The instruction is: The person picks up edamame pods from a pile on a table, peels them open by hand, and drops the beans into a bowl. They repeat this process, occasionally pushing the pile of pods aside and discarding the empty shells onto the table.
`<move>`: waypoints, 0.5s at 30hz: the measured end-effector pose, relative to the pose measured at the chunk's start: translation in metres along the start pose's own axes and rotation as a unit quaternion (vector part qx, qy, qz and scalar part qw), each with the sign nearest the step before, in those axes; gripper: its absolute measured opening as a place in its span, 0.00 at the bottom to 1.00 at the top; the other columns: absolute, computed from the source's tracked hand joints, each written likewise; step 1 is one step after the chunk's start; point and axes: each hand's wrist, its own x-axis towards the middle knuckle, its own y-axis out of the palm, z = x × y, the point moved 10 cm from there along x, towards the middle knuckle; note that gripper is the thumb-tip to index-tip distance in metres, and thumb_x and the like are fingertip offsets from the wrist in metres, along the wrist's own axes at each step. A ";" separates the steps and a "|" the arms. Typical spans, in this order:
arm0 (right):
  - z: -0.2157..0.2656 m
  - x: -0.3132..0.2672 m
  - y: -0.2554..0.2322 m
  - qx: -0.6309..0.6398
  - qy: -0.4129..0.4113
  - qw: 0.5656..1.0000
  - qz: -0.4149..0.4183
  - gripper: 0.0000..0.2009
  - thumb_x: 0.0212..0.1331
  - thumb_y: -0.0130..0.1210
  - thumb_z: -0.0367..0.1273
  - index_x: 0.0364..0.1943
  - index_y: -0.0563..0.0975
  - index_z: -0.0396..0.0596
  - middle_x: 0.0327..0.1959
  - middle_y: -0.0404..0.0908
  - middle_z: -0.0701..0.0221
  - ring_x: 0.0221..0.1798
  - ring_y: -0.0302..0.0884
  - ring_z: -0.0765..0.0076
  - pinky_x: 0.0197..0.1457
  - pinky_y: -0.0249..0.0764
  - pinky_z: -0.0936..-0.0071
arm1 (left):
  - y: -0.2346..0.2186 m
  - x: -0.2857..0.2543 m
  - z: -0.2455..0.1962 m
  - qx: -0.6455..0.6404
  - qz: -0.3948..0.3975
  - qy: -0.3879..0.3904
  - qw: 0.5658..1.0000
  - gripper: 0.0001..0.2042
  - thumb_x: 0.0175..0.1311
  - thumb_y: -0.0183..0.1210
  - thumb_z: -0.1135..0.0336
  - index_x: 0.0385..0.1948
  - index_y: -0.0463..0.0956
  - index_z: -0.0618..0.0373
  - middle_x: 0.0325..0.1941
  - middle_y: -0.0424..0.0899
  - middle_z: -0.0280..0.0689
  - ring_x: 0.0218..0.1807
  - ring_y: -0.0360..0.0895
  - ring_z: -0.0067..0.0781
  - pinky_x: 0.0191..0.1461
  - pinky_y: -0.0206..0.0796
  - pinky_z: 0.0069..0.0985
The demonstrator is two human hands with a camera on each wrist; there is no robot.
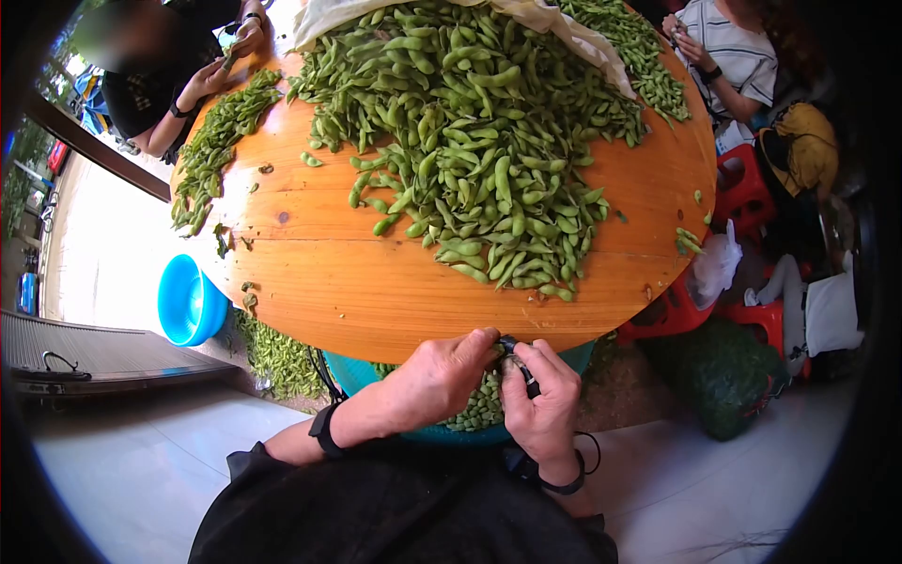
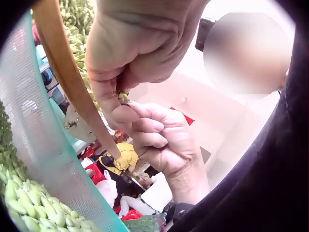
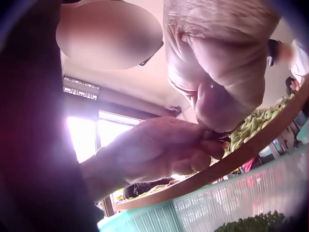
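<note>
My left hand pinches a small green soybean pod between thumb and forefinger, over the table's near edge. Close against it, my right hand grips a small black tool whose dark tip meets the left fingertips. Fingers cover most of the tool, and I cannot tell its kind. Under both hands is a teal mesh basket holding many short green pieces. Ahead, a large heap of soybean pods spreads over the round wooden table.
A pale cloth sack lies behind the heap. More pods line the table's left side. A blue basin stands at left. Red stools and a dark green net bag are at right. Two people sit across the table.
</note>
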 end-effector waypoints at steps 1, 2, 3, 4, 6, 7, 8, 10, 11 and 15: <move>0.003 -0.001 0.001 0.000 -0.001 1.000 0.000 0.09 0.53 0.55 0.19 0.39 0.77 0.33 0.29 0.74 0.58 0.29 0.77 0.51 0.32 0.73 0.64 | -0.001 -0.002 -0.011 0.079 -0.049 0.038 0.995 0.16 0.61 0.58 0.79 0.51 0.70 0.66 0.28 0.78 0.45 0.25 0.79 0.44 0.27 0.71 0.31; 0.008 -0.002 0.001 -0.022 -0.009 1.000 -0.016 0.09 0.53 0.55 0.19 0.39 0.77 0.32 0.29 0.73 0.59 0.28 0.76 0.52 0.32 0.72 0.65 | -0.004 -0.005 -0.022 0.158 -0.098 0.075 0.980 0.17 0.60 0.58 0.79 0.51 0.70 0.67 0.28 0.78 0.45 0.25 0.79 0.43 0.28 0.71 0.31; 0.012 -0.003 0.000 -0.045 -0.017 0.998 -0.032 0.08 0.53 0.54 0.18 0.38 0.76 0.31 0.28 0.73 0.59 0.28 0.75 0.53 0.32 0.71 0.66 | -0.003 -0.005 -0.022 0.160 -0.098 0.076 0.979 0.17 0.60 0.58 0.79 0.51 0.70 0.67 0.28 0.78 0.45 0.25 0.79 0.43 0.28 0.71 0.31; 0.010 -0.004 0.001 -0.049 -0.001 0.998 -0.031 0.08 0.53 0.54 0.18 0.38 0.76 0.32 0.29 0.73 0.59 0.29 0.75 0.52 0.32 0.71 0.65 | -0.004 -0.005 -0.020 0.146 -0.099 0.069 0.982 0.18 0.59 0.58 0.80 0.52 0.70 0.67 0.28 0.78 0.45 0.26 0.79 0.44 0.29 0.71 0.31; 0.012 -0.006 0.002 -0.056 -0.014 0.998 -0.038 0.08 0.53 0.54 0.18 0.38 0.76 0.32 0.29 0.73 0.59 0.29 0.75 0.52 0.32 0.71 0.65 | -0.006 -0.005 -0.015 0.104 -0.102 0.058 0.988 0.20 0.56 0.56 0.81 0.53 0.70 0.67 0.30 0.78 0.44 0.28 0.79 0.41 0.32 0.72 0.30; 0.014 -0.007 0.002 -0.062 -0.024 0.997 -0.043 0.08 0.53 0.54 0.18 0.38 0.76 0.32 0.29 0.73 0.59 0.29 0.75 0.52 0.32 0.72 0.65 | -0.008 -0.005 -0.015 0.104 -0.103 0.058 0.988 0.20 0.56 0.56 0.81 0.53 0.70 0.67 0.30 0.78 0.44 0.28 0.79 0.41 0.32 0.72 0.30; 0.012 -0.007 0.002 -0.062 -0.025 0.997 -0.044 0.08 0.53 0.54 0.18 0.38 0.76 0.32 0.29 0.73 0.59 0.29 0.75 0.52 0.32 0.72 0.65 | -0.009 -0.002 -0.010 0.050 -0.083 0.029 0.995 0.19 0.57 0.56 0.81 0.53 0.70 0.68 0.30 0.79 0.45 0.28 0.79 0.43 0.32 0.72 0.31; 0.010 -0.008 -0.005 -0.063 -0.026 0.994 -0.080 0.08 0.53 0.55 0.19 0.38 0.76 0.33 0.29 0.73 0.59 0.29 0.76 0.52 0.32 0.72 0.65 | -0.008 0.000 -0.007 -0.003 -0.062 0.002 0.998 0.19 0.57 0.56 0.80 0.52 0.70 0.68 0.31 0.79 0.47 0.28 0.79 0.44 0.31 0.72 0.31; 0.008 -0.009 -0.007 -0.062 -0.027 0.994 -0.081 0.08 0.53 0.55 0.19 0.38 0.76 0.33 0.29 0.73 0.59 0.29 0.76 0.52 0.32 0.72 0.65 | -0.004 0.001 0.001 -0.059 -0.041 -0.039 0.997 0.20 0.57 0.53 0.81 0.54 0.71 0.66 0.29 0.80 0.43 0.28 0.79 0.37 0.33 0.72 0.28; 0.007 -0.010 -0.021 -0.078 -0.026 0.995 -0.058 0.11 0.52 0.55 0.18 0.40 0.78 0.36 0.30 0.73 0.60 0.28 0.75 0.54 0.30 0.72 0.66 | 0.007 -0.002 0.006 -0.126 0.035 -0.096 0.987 0.20 0.60 0.50 0.81 0.56 0.72 0.63 0.29 0.84 0.38 0.30 0.81 0.29 0.38 0.74 0.26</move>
